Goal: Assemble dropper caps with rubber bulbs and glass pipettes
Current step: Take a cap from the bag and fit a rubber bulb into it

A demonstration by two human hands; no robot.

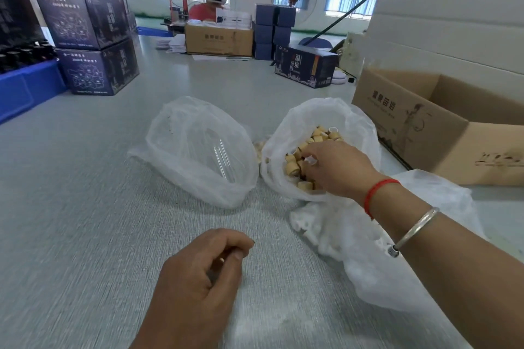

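Three plastic bags (pixel 202 150) crowd table (pixel 85 207).

Free: you have bare table (pixel 85 207) near left | Blocked: plastic bags (pixel 198 150) centre, cardboard box (pixel 442 127) right, stacked cartons (pixel 93 45) far left.

Grey table (pixel 85 193), on which three plastic bags are laid: pipette bag (pixel 198 150), cap bag (pixel 320 127), bulb bag (pixel 382 249). Open carton (pixel 425 125) at right; dark boxes (pixel 96 71) and blue bin (pixel 25 88) at left.

Tan caps (pixel 300 163) heaped in bag (pixel 286 133) — pipettes (pixel 224 156) bagged alongside.
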